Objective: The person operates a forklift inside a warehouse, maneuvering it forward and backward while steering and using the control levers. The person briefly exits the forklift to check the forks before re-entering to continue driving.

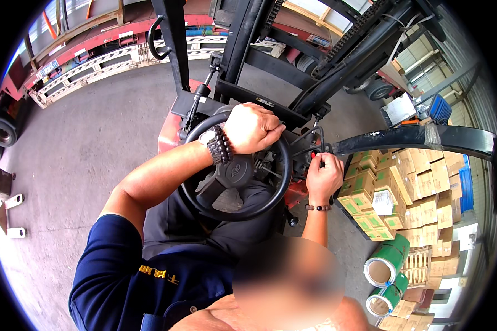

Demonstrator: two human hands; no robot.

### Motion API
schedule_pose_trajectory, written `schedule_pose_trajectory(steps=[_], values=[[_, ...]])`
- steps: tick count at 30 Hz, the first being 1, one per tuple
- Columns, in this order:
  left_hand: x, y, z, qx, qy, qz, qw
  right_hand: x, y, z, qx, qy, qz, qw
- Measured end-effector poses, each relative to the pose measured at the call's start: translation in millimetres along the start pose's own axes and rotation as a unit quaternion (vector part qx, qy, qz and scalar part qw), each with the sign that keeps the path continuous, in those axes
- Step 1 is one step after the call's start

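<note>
Two tight grips — left hand (254, 128) over the top of the central steering wheel (237, 171), right hand (324, 174) around a red-knobbed lever (313, 156) just right of it. Oversteering could swing the forklift (170, 132) into the stacked cartons (419, 185).

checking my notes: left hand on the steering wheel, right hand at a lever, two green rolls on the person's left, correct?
The head view shows two green rolls on the person's right, not left. The left hand is on the steering wheel, the right hand at a lever.
</note>
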State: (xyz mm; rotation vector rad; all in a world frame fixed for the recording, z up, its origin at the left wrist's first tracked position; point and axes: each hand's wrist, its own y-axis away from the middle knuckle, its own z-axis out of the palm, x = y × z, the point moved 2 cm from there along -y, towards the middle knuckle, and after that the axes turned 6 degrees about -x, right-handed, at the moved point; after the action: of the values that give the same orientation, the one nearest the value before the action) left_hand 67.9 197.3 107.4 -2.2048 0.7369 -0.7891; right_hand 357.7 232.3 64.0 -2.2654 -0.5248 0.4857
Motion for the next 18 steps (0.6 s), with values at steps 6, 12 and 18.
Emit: schedule_pose_trajectory(steps=[6, 12, 18], values=[[10, -5, 8, -0.002, -0.003, 0.008, 1.000, 8, -2, -10, 0.005, -0.010, -0.006, 1.000], [15, -9, 14, 0.010, 0.000, 0.018, 1.000, 16, -5, -15, 0.007, -0.001, -0.004, 1.000], [13, -7, 11, 0.003, 0.012, 0.014, 1.000, 17, -7, -10, 0.003, 0.001, -0.003, 1.000]])
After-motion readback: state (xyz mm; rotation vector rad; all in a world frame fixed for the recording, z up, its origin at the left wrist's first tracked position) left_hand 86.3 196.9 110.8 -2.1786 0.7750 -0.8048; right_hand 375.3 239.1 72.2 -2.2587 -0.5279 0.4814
